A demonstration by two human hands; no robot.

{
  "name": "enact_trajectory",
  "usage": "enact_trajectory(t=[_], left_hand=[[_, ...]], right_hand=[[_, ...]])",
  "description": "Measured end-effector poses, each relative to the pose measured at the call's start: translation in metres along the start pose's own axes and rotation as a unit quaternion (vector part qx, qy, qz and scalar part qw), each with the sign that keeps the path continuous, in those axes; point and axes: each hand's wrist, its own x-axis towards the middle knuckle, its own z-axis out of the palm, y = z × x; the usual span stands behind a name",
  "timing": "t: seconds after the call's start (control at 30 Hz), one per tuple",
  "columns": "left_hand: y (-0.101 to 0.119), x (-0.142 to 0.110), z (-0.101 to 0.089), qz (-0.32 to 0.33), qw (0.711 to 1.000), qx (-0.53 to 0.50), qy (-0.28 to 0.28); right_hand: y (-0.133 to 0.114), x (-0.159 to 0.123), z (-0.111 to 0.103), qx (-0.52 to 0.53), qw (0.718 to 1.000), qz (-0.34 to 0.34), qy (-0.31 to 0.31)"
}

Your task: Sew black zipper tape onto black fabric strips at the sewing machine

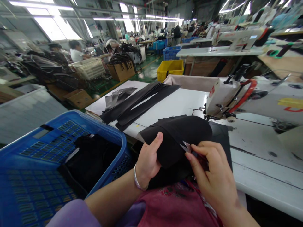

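A black fabric piece (170, 142) is folded over in front of me at the table's edge. My left hand (149, 160) grips its near left side, thumb on top and the other fingers hidden beneath. In my right hand (210, 164) is a pair of thread snips (186, 146), pinched between thumb and forefinger, with the pale pointed blades against the fabric's surface. Most of the snips' body is hidden by my fingers. Behind the cloth stands a white sewing machine (255, 97), its needle area just beyond the fabric.
On my left stands a blue plastic basket (78, 115) with black cloth inside. Long black strips (146, 105) lie across the white table (175, 101). A yellow crate (170, 70) sits on the floor beyond. Further back are more machines, boxes and people at work.
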Motion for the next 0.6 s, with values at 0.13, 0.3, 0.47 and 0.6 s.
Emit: enact_trajectory(t=[0.13,0.3,0.47,0.6], left_hand=[[-0.001,-0.002,0.001,0.004,1.000,-0.007,-0.003],[-0.001,-0.002,-0.002,0.002,1.000,-0.011,0.002],[-0.006,0.002,-0.006,0.018,1.000,-0.005,-0.015],[-0.002,0.004,-0.018,0.063,0.990,0.113,-0.057]], right_hand=[[-0.002,0.002,0.003,0.004,1.000,-0.006,0.005],[-0.002,0.001,0.002,0.025,0.999,0.032,0.026],[0.005,-0.001,0.000,0.118,0.973,0.179,0.082],[0.012,0.000,-0.003,0.231,0.939,0.240,0.082]])
